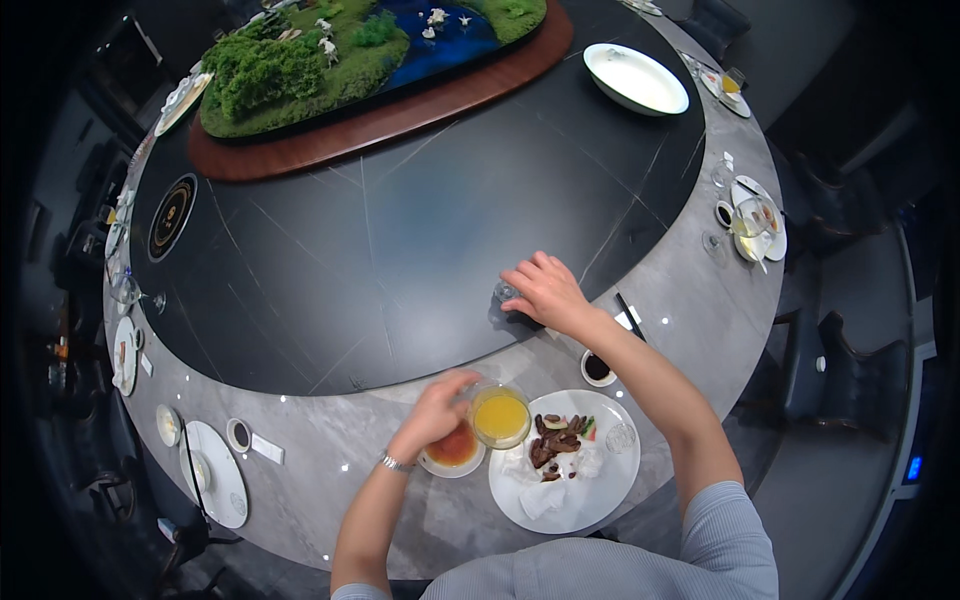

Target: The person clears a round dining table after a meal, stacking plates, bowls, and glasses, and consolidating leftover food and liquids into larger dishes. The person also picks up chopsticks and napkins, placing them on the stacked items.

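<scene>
My left hand, with a metal-banded watch at the wrist, is at the side of a glass of orange juice; its fingers curve round the glass, partly hidden behind it. Under that hand is a small dish of reddish-brown sauce. Farther out, my right hand grips a small clear glass over the dark turntable. Close before me lies a white oval plate with brown food scraps and crumpled tissues.
A dish of dark sauce and black chopsticks lie by my right forearm. A white bowl and a mossy landscape centrepiece stand on the turntable. Used place settings, including a plate at left and a stemmed glass at right, line the rim.
</scene>
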